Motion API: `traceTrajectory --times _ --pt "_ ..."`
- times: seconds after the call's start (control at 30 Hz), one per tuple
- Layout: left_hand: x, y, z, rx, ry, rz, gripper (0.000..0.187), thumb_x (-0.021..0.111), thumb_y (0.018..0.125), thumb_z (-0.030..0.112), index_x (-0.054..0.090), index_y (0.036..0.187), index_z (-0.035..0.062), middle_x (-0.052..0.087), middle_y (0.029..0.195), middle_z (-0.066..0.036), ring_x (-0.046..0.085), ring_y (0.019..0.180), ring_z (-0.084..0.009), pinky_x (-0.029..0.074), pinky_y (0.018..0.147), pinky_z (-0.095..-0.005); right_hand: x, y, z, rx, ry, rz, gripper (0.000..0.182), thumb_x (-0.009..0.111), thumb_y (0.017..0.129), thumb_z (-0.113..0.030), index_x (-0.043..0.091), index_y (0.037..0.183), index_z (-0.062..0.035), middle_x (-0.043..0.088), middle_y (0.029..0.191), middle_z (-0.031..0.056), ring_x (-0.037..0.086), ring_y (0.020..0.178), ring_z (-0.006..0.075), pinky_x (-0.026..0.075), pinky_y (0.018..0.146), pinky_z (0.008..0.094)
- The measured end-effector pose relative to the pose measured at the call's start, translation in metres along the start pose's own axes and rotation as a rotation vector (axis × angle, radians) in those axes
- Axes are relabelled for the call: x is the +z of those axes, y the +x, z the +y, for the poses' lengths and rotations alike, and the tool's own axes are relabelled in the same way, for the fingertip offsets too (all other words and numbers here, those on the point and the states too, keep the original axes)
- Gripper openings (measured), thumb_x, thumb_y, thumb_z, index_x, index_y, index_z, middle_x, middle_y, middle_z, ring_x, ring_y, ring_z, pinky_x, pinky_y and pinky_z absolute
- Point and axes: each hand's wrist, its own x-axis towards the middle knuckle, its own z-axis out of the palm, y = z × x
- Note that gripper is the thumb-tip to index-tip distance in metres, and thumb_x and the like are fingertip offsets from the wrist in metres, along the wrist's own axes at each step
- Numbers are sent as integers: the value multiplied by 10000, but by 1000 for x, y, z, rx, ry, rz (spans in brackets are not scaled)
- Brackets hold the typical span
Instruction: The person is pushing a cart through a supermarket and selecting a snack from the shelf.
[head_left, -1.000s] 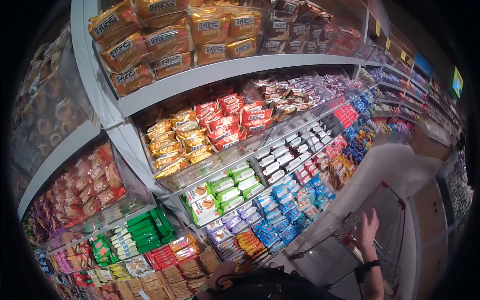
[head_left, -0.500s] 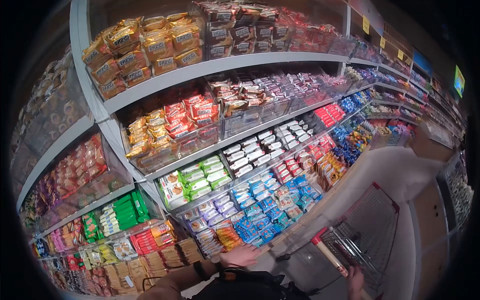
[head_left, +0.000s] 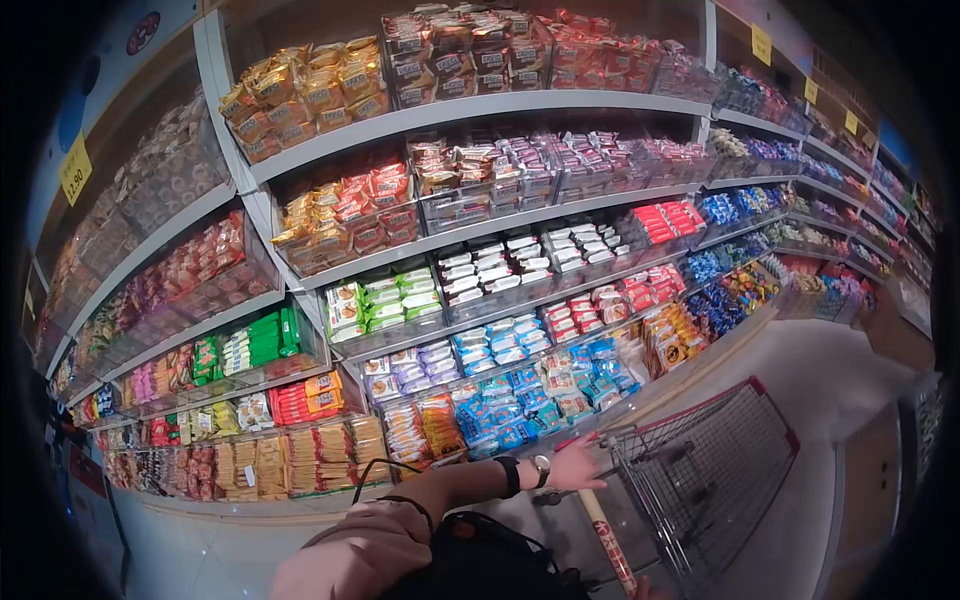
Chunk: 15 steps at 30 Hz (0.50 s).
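A metal shopping cart (head_left: 720, 470) with red trim stands at the lower right. Its pale handle (head_left: 607, 545), printed with red characters, slants toward me. My left hand (head_left: 575, 466), with a watch and a dark band at the wrist, is closed over the far end of this handle. At the bottom edge, a small part of my right hand (head_left: 641, 590) shows against the handle's near end; most of it is cut off. Just beyond my left hand lie blue snack packets (head_left: 510, 405) in the lowest bins.
Tiered shelves (head_left: 480, 232) with clear bins of wrapped snacks curve around from left to right. Gold packets (head_left: 310, 85) fill a top bin. A yellow price tag (head_left: 75, 170) hangs at the left. Tiled floor (head_left: 810, 360) runs past the cart, with a wooden cabinet (head_left: 862, 500) at the right.
My left hand has moved right, from beside the lower bins onto the cart handle. The view has turned, and the handle and my right hand appear lower and farther left.
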Motion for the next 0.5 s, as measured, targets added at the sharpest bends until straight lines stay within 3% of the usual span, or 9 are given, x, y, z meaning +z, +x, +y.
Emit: traceTrajectory --times 0.03,0.1,0.3,0.43,0.5 --pt "8 5 -2 -1 6 6 433 426 880 408 571 694 45 542 657 -78 552 747 -254 211 1043 -492 -4 -4 -6 -7 1 5 618 359 875 -535 577 750 30 502 502 129 529 442 230 399 449 376" --pt "22 9 -7 66 -79 226 510 425 866 413 585 538 58 512 506 -113 548 639 -299 236 1025 -493 -16 -18 -20 -64 -85 -19 610 352 878 -528 585 780 27 538 570 163 552 521 291 412 498 406" --pt "12 12 -14 76 -90 212 517 418 862 395 601 525 48 515 510 -118 538 634 -294 233 1030 -483 -23 -23 -39 -135 -91 21 605 340 882 -533 606 821 7 591 765 219 554 740 399 415 622 462" --pt "19 22 -34 111 -31 200 550 403 862 394 593 483 44 496 459 -109 529 568 -300 230 1033 -475 -19 -19 -54 -156 -115 20 620 326 882 -552 613 864 -3 589 755 221 559 742 403 409 612 461" --pt "26 26 -47 120 -64 301 529 428 850 384 593 476 47 481 432 -105 518 514 -299 230 1031 -477 -29 -33 -91 -59 -147 -13 659 282 902 -537 602 911 39 599 817 245 550 785 422 427 716 462"
